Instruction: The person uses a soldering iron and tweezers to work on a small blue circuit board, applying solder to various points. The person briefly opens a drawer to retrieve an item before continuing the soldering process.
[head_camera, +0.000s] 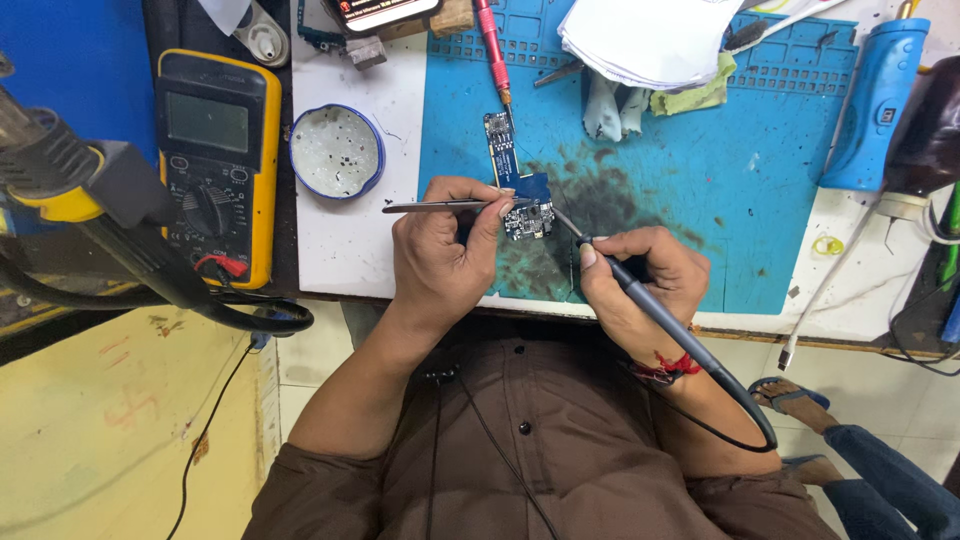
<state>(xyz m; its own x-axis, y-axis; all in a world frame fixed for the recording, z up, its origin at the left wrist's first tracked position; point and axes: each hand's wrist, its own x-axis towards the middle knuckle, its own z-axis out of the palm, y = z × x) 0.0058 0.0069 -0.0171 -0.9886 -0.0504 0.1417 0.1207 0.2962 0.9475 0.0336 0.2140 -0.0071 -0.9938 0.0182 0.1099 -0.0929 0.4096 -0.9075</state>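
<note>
Circuit board (527, 205): small, blue, lying on the stained blue work mat (720, 190) near the table's front edge, between both hands. A second narrow blue board (499, 143) lies just behind it.

Tweezers (440, 206): metal, pinched closed in the left hand (442, 250), tips at the board's left edge.

Soldering iron (650, 305): slim, grey, gripped pen-style by the right hand (640, 280); tip touching the board's right side, cable trailing off past the wrist.

Surroundings: round blue-rimmed tin (337, 151) left of the mat; yellow multimeter (215, 160) further left; red screwdriver (492, 45) and folded white papers (650, 40) at the mat's rear; blue handheld tool (875, 100) far right.
</note>
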